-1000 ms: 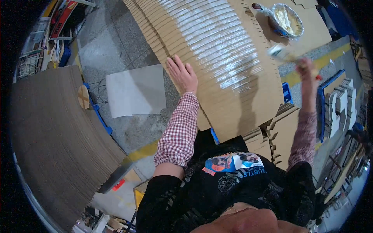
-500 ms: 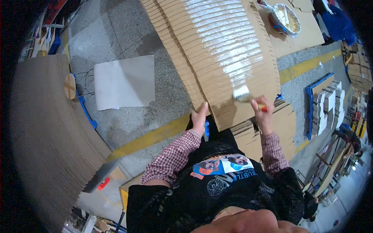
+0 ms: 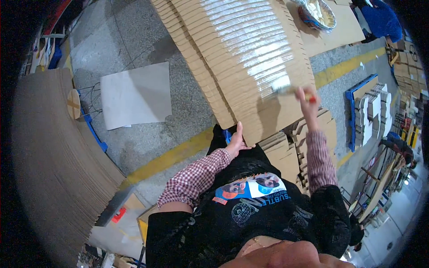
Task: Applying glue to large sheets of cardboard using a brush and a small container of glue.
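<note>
Overlapping brown cardboard sheets [image 3: 261, 118] fan away from me in a long stack, with white glue-like strokes [image 3: 261, 49] along their exposed strips. My right hand [image 3: 307, 103] is closed round the handle of a flat paintbrush [image 3: 281, 85], whose white-coated bristles touch the sheets at the near end of the white band. At the stack's near left corner, my left hand [image 3: 235, 143] holds the edge of the front sheet, thumb on top; its other fingers are partly hidden. A lined bowl [image 3: 313, 20] of creamy white paste stands on cardboard at the far right.
A tall stack of brown cardboard [image 3: 58, 156] fills the left side. A pale sheet [image 3: 136, 96] lies on the floor near it. More cut cardboard [image 3: 319, 143] sits beneath my right forearm. To the right stands a blue pallet [image 3: 357, 111]; a person in blue [image 3: 382, 22] is beyond.
My right hand has moved the brush farther away over the sheets, raising its handle somewhat. My left hand has slid slightly right along the near edge. The view has shifted a little.
</note>
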### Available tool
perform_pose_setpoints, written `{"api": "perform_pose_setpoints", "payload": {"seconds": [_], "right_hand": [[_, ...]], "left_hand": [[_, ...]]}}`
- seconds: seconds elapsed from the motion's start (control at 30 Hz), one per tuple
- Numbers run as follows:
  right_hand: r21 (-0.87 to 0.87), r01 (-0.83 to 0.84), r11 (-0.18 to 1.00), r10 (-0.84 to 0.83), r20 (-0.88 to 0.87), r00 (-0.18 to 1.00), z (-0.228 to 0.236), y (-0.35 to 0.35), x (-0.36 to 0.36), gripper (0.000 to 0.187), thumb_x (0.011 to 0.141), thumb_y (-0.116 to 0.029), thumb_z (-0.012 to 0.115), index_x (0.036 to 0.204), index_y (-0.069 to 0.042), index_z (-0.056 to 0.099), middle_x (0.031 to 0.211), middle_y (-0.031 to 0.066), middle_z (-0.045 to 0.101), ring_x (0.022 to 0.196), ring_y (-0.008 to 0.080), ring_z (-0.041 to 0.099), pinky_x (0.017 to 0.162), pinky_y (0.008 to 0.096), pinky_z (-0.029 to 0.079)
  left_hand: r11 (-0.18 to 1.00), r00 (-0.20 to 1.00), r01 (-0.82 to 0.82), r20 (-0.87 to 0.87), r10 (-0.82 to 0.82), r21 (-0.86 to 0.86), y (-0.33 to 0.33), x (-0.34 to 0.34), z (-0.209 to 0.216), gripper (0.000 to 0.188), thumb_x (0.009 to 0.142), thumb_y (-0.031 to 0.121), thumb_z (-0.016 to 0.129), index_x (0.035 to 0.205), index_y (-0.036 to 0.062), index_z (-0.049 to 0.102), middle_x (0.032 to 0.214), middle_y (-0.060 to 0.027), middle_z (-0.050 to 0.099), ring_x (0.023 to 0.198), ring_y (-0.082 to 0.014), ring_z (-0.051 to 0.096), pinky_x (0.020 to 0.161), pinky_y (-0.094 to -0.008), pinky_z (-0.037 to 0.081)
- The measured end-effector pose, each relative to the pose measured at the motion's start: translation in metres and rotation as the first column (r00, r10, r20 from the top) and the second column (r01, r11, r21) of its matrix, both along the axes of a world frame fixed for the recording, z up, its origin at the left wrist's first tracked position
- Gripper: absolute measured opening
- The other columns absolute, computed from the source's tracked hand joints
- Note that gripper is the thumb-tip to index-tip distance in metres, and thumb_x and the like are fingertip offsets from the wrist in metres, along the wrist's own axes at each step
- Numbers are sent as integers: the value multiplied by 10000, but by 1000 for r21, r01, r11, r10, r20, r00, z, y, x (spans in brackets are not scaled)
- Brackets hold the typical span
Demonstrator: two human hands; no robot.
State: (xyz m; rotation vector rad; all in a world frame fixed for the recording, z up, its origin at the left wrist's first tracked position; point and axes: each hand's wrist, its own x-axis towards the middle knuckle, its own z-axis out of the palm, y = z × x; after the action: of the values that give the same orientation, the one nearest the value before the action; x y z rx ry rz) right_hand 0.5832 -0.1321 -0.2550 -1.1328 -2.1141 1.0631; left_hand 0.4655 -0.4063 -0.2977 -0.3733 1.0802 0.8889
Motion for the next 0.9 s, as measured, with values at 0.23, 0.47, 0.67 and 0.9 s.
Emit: {"api": "perform_pose_setpoints", "payload": {"seconds": [0.23, 0.47, 0.67, 0.9], "right_hand": [[-11, 33, 999, -35, -245, 969, 53, 43, -65, 183, 836, -155, 672, 737, -10, 621, 595, 0, 586, 563, 74, 551, 543, 226, 442], [-68, 21, 997, -30, -130, 991, -2, 77, -41, 169, 838, -137, 666, 756, 2, 617, 650, 17, 597, 583, 81, 559, 538, 226, 443], [-337, 72, 939, -65, 33, 997, 40, 33, -5, 194, 865, -119, 631, 709, -6, 603, 639, 26, 580, 552, 73, 537, 496, 205, 424], [144, -251, 957, 282, -264, 922, 57, 24, -201, 179, 780, -195, 737, 774, -28, 672, 713, 55, 600, 632, 131, 537, 547, 262, 417]], "left_hand": [[981, 961, 190, -211, -181, 24, -24, -10, -20, 755, 879, 689, 271, 1155, 36, 531, 919, -125, 653, 762, -206, 638, 715, -332, 496], [991, 124, 76, -988, 97, 107, 9, -102, 20, 229, 944, 203, 459, 1018, -5, 520, 971, -146, 567, 928, -299, 541, 826, -375, 428], [998, -511, -54, -859, -40, -14, 105, -205, -7, 525, 955, 274, 369, 1404, 21, 269, 1464, -193, 260, 1371, -340, 197, 1112, -455, 156], [965, -454, -76, -852, -259, -253, 136, -195, -18, 554, 955, 280, 323, 1446, 59, 194, 1500, -114, 223, 1391, -299, 163, 1131, -470, 74]]}}
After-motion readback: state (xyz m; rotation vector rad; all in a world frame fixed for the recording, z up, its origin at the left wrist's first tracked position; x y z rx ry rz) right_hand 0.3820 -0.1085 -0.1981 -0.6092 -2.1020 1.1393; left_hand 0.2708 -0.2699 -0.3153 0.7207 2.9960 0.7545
